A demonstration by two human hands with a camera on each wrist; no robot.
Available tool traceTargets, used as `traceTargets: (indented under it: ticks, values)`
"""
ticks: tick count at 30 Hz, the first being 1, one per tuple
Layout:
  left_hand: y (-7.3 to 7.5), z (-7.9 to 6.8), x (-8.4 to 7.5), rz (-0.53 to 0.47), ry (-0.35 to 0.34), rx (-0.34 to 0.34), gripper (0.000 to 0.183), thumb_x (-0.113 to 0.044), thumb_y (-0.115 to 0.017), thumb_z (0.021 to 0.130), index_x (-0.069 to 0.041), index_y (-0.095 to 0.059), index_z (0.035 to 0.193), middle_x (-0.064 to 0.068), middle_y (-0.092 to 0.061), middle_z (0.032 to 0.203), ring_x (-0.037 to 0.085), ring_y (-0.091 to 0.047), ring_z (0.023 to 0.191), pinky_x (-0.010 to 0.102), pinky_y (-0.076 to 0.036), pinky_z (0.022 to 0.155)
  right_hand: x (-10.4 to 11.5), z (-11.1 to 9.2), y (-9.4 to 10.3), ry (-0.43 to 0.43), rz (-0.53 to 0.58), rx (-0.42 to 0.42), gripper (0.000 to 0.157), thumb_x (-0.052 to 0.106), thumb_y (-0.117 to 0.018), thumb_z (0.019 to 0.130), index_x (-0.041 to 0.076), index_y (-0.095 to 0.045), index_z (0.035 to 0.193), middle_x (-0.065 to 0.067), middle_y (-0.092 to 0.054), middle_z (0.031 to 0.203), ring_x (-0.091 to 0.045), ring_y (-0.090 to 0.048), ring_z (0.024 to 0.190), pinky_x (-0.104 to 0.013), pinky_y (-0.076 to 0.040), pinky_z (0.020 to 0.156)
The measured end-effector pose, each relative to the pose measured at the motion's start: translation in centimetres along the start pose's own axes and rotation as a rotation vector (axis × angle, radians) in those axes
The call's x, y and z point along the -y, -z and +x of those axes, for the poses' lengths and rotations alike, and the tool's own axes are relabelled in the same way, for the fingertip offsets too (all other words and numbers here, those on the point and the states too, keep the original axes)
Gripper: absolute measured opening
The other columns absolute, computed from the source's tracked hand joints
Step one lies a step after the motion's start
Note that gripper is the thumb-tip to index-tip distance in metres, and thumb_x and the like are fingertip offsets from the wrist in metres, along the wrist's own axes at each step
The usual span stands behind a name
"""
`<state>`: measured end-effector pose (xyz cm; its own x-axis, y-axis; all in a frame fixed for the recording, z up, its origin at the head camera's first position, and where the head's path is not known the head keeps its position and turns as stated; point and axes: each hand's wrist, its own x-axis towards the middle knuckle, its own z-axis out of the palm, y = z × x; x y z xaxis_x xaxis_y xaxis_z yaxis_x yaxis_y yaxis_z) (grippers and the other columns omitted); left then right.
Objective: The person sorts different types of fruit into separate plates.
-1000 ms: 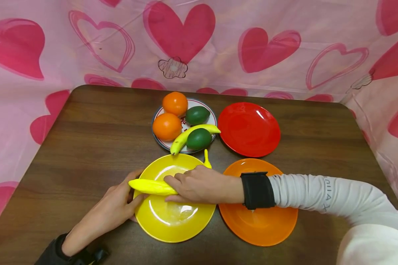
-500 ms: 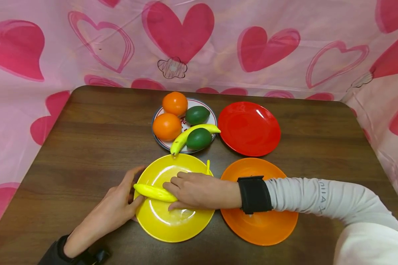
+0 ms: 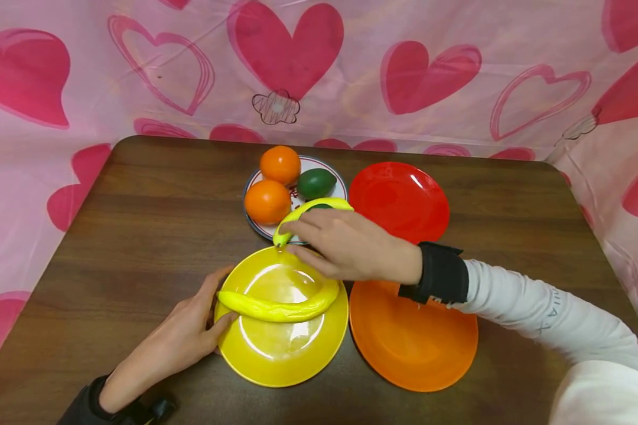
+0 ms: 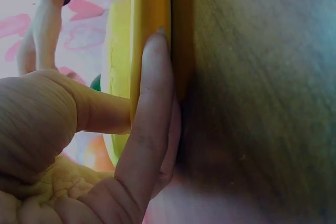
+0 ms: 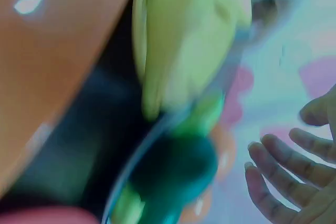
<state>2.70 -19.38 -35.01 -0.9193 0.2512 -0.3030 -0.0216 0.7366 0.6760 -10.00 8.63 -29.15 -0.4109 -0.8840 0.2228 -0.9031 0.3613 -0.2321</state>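
My left hand grips the left rim of the yellow plate. In the left wrist view the thumb presses the top of the plate's rim and the fingers lie beneath it. A banana lies across that plate, its left end near my left thumb. Over the near edge of the patterned white plate hovers my right hand, fingers spread in the right wrist view. Below it are a second banana and a dark green oval fruit, mostly hidden by the hand.
Two oranges and another dark green fruit also sit on the white plate. A red plate stands to its right, an orange plate nearer. A heart-print cloth hangs behind the table.
My right hand lowered the banana onto the yellow plate and let it go. It then moved up and away to above the white plate. The left hand kept its grip.
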Motion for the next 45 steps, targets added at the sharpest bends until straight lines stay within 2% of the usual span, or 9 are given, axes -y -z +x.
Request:
traceTargets:
  ticks: [2, 4, 7, 9, 13, 18, 26, 33, 45]
  values:
    - [-0.1, 0.0, 0.1, 0.005, -0.004, -0.002, 0.076, -0.034, -0.062, 0.093, -0.016, -0.019, 0.153, 0.009, -0.059, 0.113, 0.013, -0.053, 0.077, 0.031, -0.046, 0.069, -2.0, -0.1, 0.9, -0.087, 0.011, -0.026, 0.040, 0.034, -0.050, 0.097, 0.013, -0.056, 0.131, 0.000, -0.063, 0.111, -0.012, -0.056, 0.092, -0.024, -0.048, 0.081]
    - [-0.1, 0.0, 0.1, 0.005, -0.001, 0.002, 0.076, -0.034, -0.062, 0.093, -0.015, -0.019, 0.153, 0.009, -0.059, 0.114, 0.013, -0.053, 0.078, 0.031, -0.046, 0.070, -4.1, -0.3, 1.5, -0.186, 0.014, 0.000, 0.039, 0.028, -0.054, 0.095, 0.014, -0.055, 0.132, -0.001, -0.060, 0.111, -0.013, -0.052, 0.087, -0.026, -0.048, 0.075]
    - [-0.1, 0.0, 0.1, 0.001, 0.011, 0.009, 0.076, -0.034, -0.062, 0.093, -0.015, -0.019, 0.153, 0.008, -0.059, 0.111, 0.013, -0.052, 0.077, 0.031, -0.046, 0.069, -6.8, -0.7, 1.7, -0.305, 0.027, 0.114, 0.043, 0.024, -0.059, 0.091, 0.016, -0.054, 0.133, -0.005, -0.056, 0.121, -0.016, -0.052, 0.092, -0.029, -0.049, 0.079]
    - [-0.1, 0.0, 0.1, 0.002, 0.015, 0.009, 0.076, -0.034, -0.062, 0.093, -0.015, -0.019, 0.153, 0.007, -0.059, 0.109, 0.013, -0.052, 0.076, 0.031, -0.046, 0.069, -8.1, -1.0, 1.5, -0.339, 0.043, 0.206, 0.046, 0.023, -0.062, 0.089, 0.016, -0.054, 0.134, -0.007, -0.052, 0.127, -0.019, -0.052, 0.098, -0.032, -0.049, 0.084]
    - [-0.1, 0.0, 0.0, 0.002, 0.002, -0.001, 0.076, -0.034, -0.062, 0.093, -0.015, -0.020, 0.153, 0.008, -0.060, 0.111, 0.012, -0.053, 0.075, 0.031, -0.046, 0.069, -9.5, -1.2, 0.7, -0.318, 0.055, 0.288, 0.050, 0.025, -0.064, 0.088, 0.017, -0.053, 0.136, -0.007, -0.050, 0.129, -0.020, -0.051, 0.103, -0.033, -0.047, 0.087]
    - [-0.1, 0.1, 0.0, 0.005, -0.006, -0.010, 0.076, -0.033, -0.063, 0.093, -0.014, -0.020, 0.153, 0.009, -0.060, 0.113, 0.012, -0.053, 0.075, 0.030, -0.046, 0.069, -10.2, -0.9, -0.1, -0.262, 0.044, 0.255, 0.046, 0.024, -0.063, 0.088, 0.017, -0.055, 0.133, -0.006, -0.051, 0.119, -0.020, -0.049, 0.098, -0.032, -0.044, 0.084]
    - [-0.1, 0.3, 0.0, -0.003, -0.006, -0.001, 0.076, -0.033, -0.063, 0.093, -0.015, -0.020, 0.153, 0.009, -0.059, 0.113, 0.013, -0.053, 0.077, 0.030, -0.047, 0.069, -10.7, -0.6, -0.7, -0.203, 0.027, 0.250, 0.048, 0.024, -0.064, 0.090, 0.018, -0.054, 0.136, -0.006, -0.054, 0.123, -0.022, -0.051, 0.103, -0.034, -0.046, 0.089]
    - [-0.3, 0.2, 0.1, -0.010, -0.005, -0.005, 0.076, -0.034, -0.063, 0.092, -0.015, -0.020, 0.152, 0.009, -0.059, 0.113, 0.013, -0.053, 0.077, 0.030, -0.047, 0.070, -11.0, -0.1, -1.5, -0.147, 0.017, 0.231, 0.046, 0.022, -0.064, 0.090, 0.016, -0.053, 0.134, -0.004, -0.056, 0.116, -0.022, -0.053, 0.103, -0.033, -0.046, 0.092]
    - [-0.4, 0.2, 0.1, 0.023, -0.027, -0.051, 0.073, -0.027, -0.064, 0.092, -0.014, -0.024, 0.151, 0.009, -0.059, 0.115, 0.012, -0.053, 0.078, 0.030, -0.047, 0.071, -10.6, -0.9, -1.3, -0.180, -0.067, 0.262, 0.049, 0.028, -0.049, 0.100, 0.007, -0.043, 0.144, -0.011, -0.041, 0.112, -0.017, -0.049, 0.082, -0.024, -0.045, 0.071]
